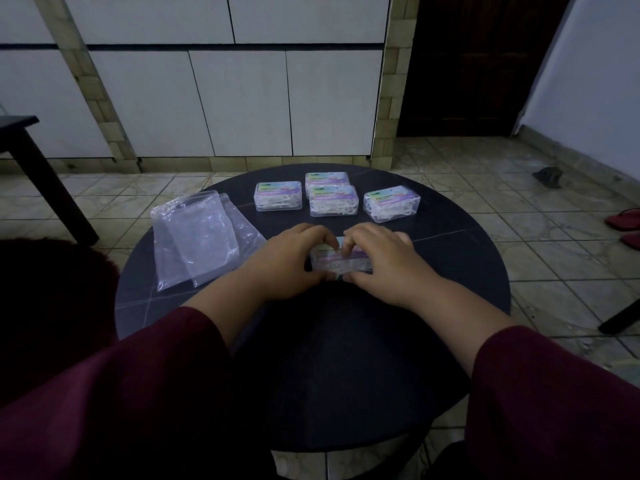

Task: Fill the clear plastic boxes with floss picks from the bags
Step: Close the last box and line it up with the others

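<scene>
Your left hand (290,258) and right hand (380,258) both clamp curled fingers on the small clear plastic box with the pastel label (341,263). It sits on the round dark table (450,258), near the empty clear plastic bags (197,237).

A round dark table (450,258) stands on tiled floor (519,188), red sandals (625,220) nearby.

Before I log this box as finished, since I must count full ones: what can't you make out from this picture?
- Box under the hands, head view: left hand and right hand cover most of it, so whether the lid is latched is unclear.
- Rear box: partly hidden by the box in front.
- Plastic bags: dim light; leftover picks not discernible.
- Label text: too small.
</scene>
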